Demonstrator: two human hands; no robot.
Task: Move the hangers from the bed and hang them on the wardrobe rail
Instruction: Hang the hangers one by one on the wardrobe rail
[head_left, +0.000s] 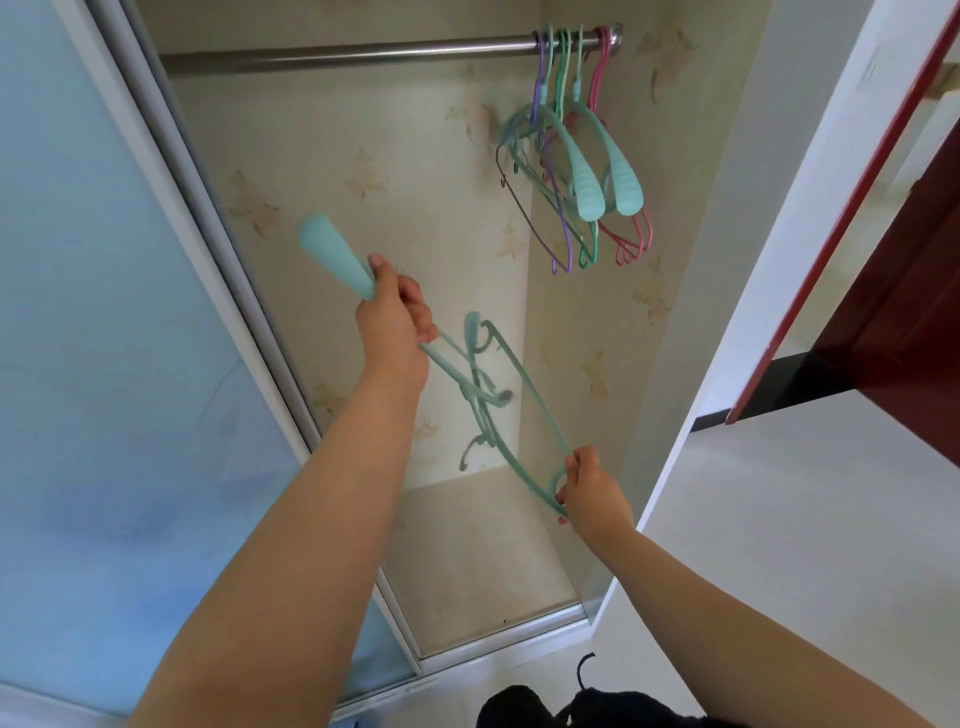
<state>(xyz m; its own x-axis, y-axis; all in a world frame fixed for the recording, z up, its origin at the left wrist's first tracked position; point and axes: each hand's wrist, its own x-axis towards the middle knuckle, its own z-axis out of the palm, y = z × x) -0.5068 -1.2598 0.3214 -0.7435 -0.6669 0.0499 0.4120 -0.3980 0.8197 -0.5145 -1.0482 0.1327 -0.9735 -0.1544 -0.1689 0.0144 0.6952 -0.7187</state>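
I stand at an open wardrobe. My left hand (395, 317) grips a teal plastic hanger (332, 254) near its wide shoulder end, which sticks up to the left. My right hand (589, 491) pinches the end of a thin green hanger (524, 384) lower down. The two hangers look tangled where their hooks meet between my hands. Above, the metal rail (337, 54) crosses the wardrobe. At its right end several hangers (576, 171) hang bunched: purple, green, teal and pink. The bed is out of view.
A frosted blue sliding door (104, 312) covers the wardrobe's left side. The wardrobe floor (478, 561) lies below my hands. A white wall edge (737, 312) and a dark red door (893, 312) stand to the right. Dark clothing (550, 706) shows at the bottom.
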